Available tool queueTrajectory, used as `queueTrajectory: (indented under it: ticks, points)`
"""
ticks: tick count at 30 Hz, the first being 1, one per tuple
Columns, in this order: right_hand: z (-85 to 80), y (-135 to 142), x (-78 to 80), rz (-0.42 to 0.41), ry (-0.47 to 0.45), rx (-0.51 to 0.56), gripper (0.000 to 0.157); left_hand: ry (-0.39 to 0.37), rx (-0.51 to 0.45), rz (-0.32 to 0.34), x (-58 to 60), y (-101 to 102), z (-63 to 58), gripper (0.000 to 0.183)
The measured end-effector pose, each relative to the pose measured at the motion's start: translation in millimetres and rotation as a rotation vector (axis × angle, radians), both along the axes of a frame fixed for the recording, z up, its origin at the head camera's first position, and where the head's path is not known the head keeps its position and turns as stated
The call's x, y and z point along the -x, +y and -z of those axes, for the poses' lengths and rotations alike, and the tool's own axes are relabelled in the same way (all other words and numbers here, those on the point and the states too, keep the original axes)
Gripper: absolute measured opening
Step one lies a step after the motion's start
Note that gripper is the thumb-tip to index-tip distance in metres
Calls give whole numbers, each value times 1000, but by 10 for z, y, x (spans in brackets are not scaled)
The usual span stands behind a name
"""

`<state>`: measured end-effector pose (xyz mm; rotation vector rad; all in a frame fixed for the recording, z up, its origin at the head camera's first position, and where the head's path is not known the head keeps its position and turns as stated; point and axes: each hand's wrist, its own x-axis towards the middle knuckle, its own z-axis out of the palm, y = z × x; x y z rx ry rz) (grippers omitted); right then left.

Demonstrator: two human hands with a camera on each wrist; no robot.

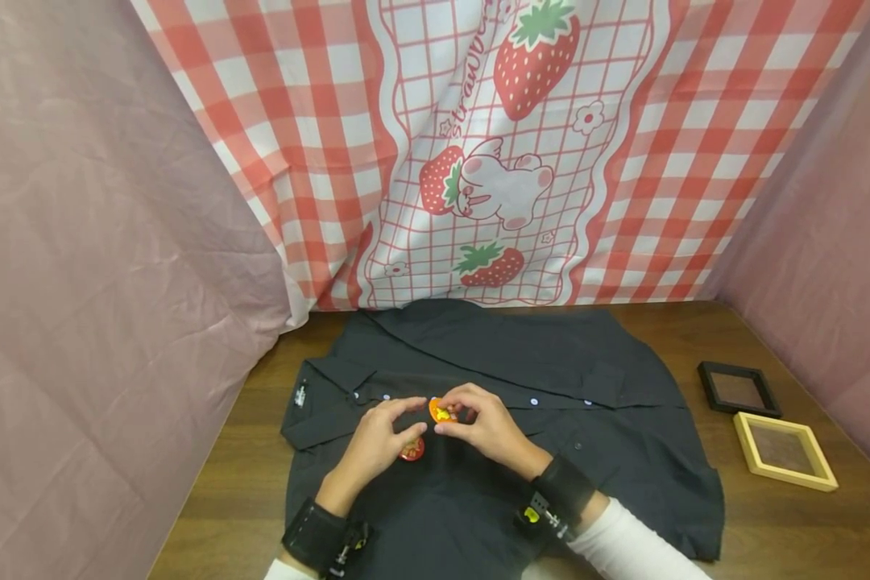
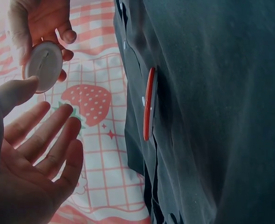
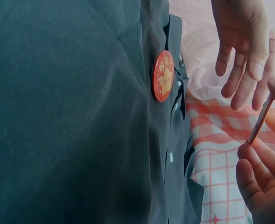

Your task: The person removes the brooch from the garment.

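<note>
My right hand [image 1: 489, 423] pinches an orange round pin badge [image 1: 442, 412] by its edge, above a dark button-up shirt [image 1: 420, 515] laid out on the table. In the left wrist view the back of that badge [image 2: 46, 70] shows, pale with a thin pin across it. My left hand [image 1: 377, 439] is just left of it, fingers spread and relaxed, its thumb tip right at the badge's rim in the left wrist view. A red round badge [image 3: 163, 77] with a yellow figure lies on the shirt front, partly behind the left hand in the head view.
A black frame [image 1: 738, 388] and a pale yellow frame [image 1: 785, 451] lie on the wooden table [image 1: 225, 483] at the right. Behind the shirt hangs a red-and-white strawberry cloth [image 1: 333, 121]. Pinkish cloth walls [image 1: 116, 282] stand on both sides.
</note>
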<state>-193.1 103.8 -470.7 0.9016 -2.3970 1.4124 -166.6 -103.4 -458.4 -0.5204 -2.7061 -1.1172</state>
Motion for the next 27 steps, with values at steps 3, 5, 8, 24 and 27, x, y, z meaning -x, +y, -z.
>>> queueTrajectory:
  ticks: [3,5,8,24,27]
  points:
    - [-9,12,-6,6,-7,-5,28,3,18,5,4,-13,16,38]
    - [-9,18,-9,5,-8,-7,27,11,30,7,6,-19,25,38]
    - [-9,22,-13,12,-13,-10,27,7,51,5,7,-27,34,40]
    - [2,15,-9,55,-3,-29,24,-108,154,17,12,-9,50,56]
    - [-11,16,-4,58,-9,-33,25,-108,162,21,14,1,45,58]
